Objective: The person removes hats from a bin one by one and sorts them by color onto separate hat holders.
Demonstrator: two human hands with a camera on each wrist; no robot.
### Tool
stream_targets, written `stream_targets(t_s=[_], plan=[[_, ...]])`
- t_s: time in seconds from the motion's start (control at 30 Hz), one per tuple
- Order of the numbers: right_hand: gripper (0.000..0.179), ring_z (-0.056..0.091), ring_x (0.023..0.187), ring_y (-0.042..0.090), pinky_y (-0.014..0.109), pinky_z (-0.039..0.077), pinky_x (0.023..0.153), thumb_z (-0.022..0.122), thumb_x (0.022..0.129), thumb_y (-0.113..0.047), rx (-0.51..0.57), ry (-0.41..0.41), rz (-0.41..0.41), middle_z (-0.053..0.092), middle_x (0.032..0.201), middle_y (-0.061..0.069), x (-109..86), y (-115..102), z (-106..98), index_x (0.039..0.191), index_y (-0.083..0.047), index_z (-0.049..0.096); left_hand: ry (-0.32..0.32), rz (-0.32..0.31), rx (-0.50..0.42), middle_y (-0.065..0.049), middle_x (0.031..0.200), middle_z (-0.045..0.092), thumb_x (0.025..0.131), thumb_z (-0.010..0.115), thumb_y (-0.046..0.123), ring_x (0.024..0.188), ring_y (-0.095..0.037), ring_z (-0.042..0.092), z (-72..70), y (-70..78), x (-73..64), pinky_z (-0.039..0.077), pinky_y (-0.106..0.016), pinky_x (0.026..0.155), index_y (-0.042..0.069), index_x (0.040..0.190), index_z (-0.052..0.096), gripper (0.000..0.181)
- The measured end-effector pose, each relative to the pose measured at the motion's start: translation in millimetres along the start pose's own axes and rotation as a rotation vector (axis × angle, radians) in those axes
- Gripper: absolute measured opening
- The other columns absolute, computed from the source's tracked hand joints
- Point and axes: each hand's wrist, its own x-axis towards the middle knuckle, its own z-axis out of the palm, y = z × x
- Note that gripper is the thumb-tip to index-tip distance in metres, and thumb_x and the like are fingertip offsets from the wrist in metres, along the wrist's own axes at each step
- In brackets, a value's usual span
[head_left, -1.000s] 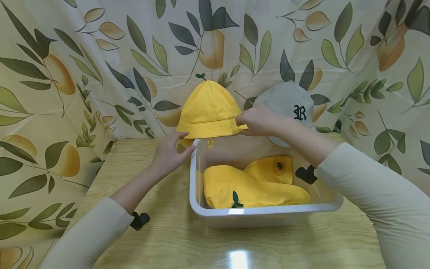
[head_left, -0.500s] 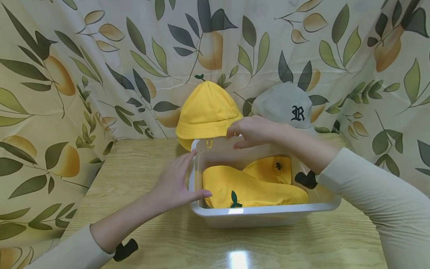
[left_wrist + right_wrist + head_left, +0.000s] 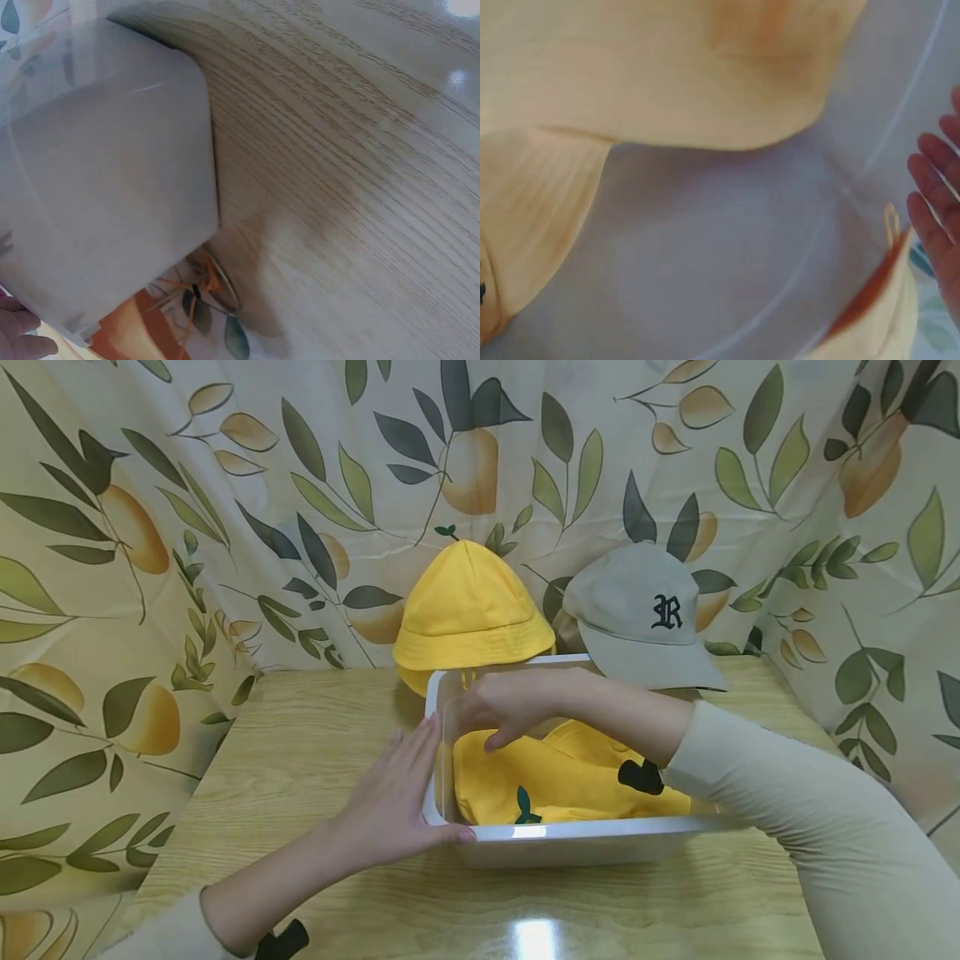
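Note:
A white plastic bin (image 3: 600,832) stands on the wooden table with yellow hats (image 3: 570,777) inside, one bearing a green sprout. My left hand (image 3: 386,802) touches the bin's left side, fingers extended along the rim and thumb at the front corner. In the left wrist view, fingertips (image 3: 22,326) show beside the bin wall (image 3: 120,165). My right hand (image 3: 513,702) reaches over the bin toward its left wall, above the hats; its fingertips are partly hidden in the head view. The right wrist view shows its fingers (image 3: 934,169) straight, holding nothing, near the bin's side.
Behind the bin, a yellow bucket hat (image 3: 472,602) with a sprout on top stands at left. A grey baseball cap (image 3: 637,602) with a black letter stands at right. A leaf-patterned curtain (image 3: 300,510) closes off the back of the table (image 3: 300,760).
My right hand has let go of the standing yellow hat's brim and moved down into the bin. My left hand has come away from that hat to the bin's left rim.

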Motion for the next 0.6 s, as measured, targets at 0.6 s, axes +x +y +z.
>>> stream_targets(t_s=[0.6], plan=[[0.038, 0.055, 0.093, 0.010, 0.017, 0.044, 0.089, 0.072, 0.078, -0.004, -0.046, -0.368, -0.023, 0.067, 0.109, -0.005, 44.9, 0, 46, 0.114, -0.016, 0.069, -0.068, 0.008, 0.041, -0.021, 0.156, 0.011, 0.079, 0.028, 0.083, 0.146, -0.026, 0.003, 5.4, -3.0, -2.7, 0.013, -0.045, 0.117, -0.006, 0.148, 0.008, 0.115]])
